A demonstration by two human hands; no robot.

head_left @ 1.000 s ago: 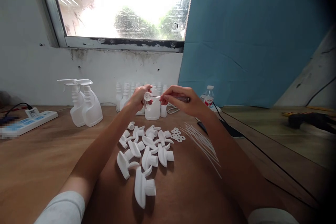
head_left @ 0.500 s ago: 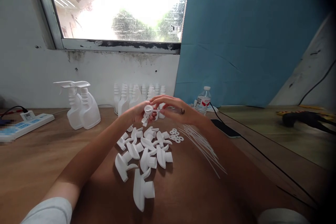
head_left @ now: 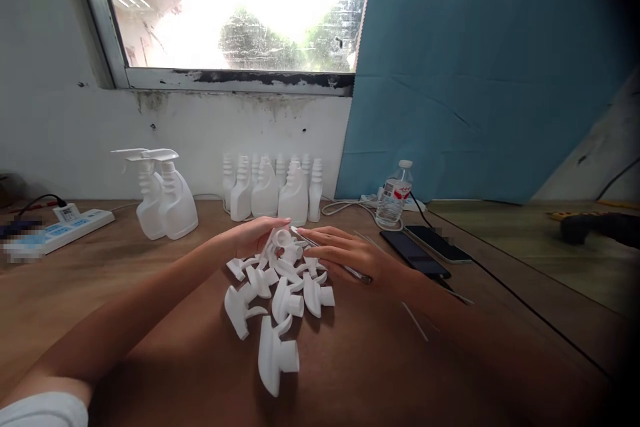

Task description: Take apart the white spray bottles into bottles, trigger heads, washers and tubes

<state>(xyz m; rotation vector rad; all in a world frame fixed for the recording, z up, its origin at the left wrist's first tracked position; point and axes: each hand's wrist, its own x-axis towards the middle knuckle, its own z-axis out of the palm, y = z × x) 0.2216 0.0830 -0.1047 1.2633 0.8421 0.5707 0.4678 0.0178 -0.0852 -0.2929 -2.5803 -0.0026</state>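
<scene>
Both hands have dropped from before the bottles (head_left: pixel 273 193) to the far edge of the pile of spray heads (head_left: pixel 280 293) on the desk (head_left: pixel 125 293). The left hand (head_left: pixel 253 235) rests on one spray head (head_left: pixel 281 238), and whether its grip is closed cannot be told. The right hand (head_left: pixel 347 253), right of the pile, pinches a metal pick (head_left: pixel 305 238).

Left hand (head_left: pixel 253 235) cupping a white trigger head (head_left: pixel 281 239), right hand (head_left: pixel 351 253) just beside, fingers laid over a thin metal tool (head_left: pixel 303 236), pile of trigger heads (head_left: pixel 280 297) beneath the grip, capless bottles (head_left: pixel 273 191) beyond it
</scene>
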